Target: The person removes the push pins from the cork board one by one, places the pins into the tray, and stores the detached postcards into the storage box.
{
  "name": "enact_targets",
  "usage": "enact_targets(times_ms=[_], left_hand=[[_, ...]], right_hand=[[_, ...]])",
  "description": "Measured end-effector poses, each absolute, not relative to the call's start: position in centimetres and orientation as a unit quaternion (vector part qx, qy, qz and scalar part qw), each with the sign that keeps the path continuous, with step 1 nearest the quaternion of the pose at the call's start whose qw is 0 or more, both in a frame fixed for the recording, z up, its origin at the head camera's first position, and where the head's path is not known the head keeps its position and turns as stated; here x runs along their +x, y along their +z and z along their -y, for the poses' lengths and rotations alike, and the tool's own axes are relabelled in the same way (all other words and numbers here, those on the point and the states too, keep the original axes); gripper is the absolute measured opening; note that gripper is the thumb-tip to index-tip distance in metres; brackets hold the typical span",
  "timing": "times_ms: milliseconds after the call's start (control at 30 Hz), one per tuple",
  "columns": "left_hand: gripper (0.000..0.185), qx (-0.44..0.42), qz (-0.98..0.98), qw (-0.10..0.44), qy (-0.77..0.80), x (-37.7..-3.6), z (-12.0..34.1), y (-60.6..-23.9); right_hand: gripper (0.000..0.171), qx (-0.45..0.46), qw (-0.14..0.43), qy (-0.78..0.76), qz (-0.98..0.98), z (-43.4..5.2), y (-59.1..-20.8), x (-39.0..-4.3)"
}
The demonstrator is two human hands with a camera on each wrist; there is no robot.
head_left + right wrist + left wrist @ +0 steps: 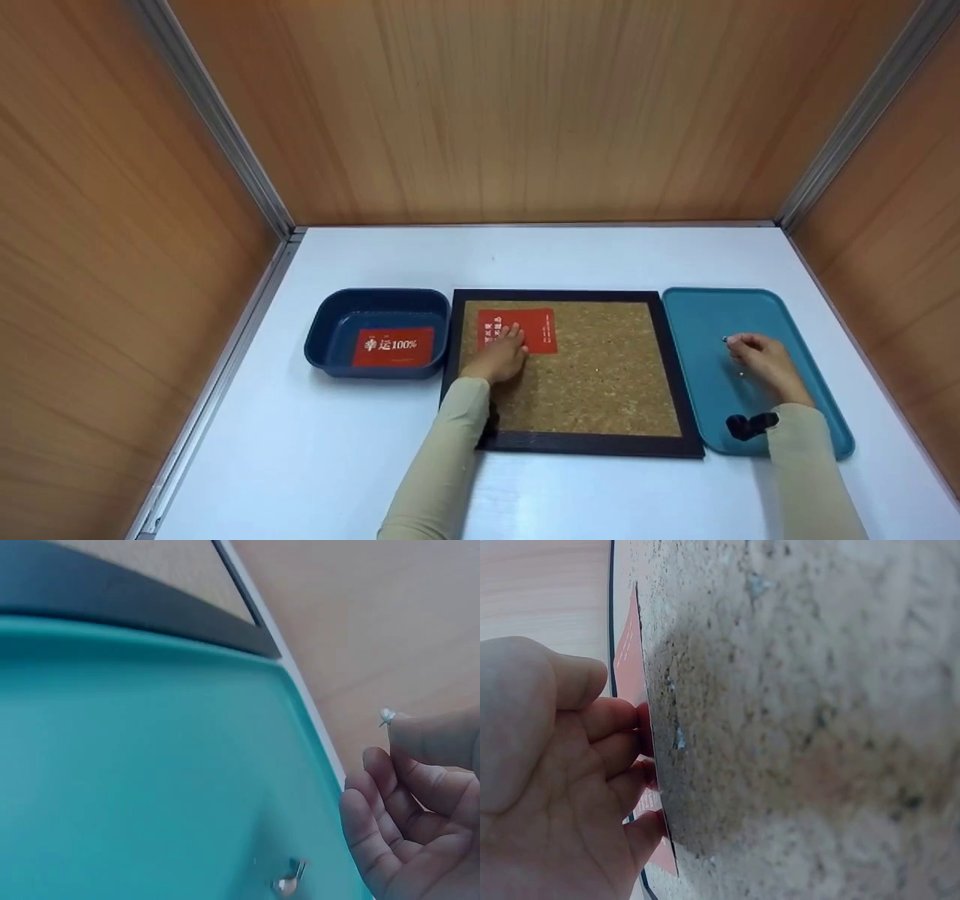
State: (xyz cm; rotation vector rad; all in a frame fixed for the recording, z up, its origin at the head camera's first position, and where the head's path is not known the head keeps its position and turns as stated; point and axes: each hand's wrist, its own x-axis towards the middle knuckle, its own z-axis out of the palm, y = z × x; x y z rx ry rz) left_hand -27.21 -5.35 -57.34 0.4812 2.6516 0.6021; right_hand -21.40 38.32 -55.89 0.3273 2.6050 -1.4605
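On the framed cork board lies a red card with white lettering, near the upper left corner. My left hand rests on it, fingertips pressing its surface; the left wrist view shows these fingers on the card from the side. Over the teal tray, my right hand pinches a small shiny metal thumbtack between thumb and finger. A few more thumbtacks lie in the tray beneath that hand.
Left of the board stands a dark blue bin holding another red card. The tray sits against the board's right side. Wooden panels enclose the white table at the back and both sides.
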Motion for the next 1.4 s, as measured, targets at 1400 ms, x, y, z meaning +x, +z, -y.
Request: enact_targets(times_ms=[1400], left_hand=[[0.051,0.155,-0.945,0.195,0.214,-27.2,5.2,-57.5]], right_hand=[[0.051,0.172,0.088,-0.433,-0.881,-40.8,-58.4,-19.6]])
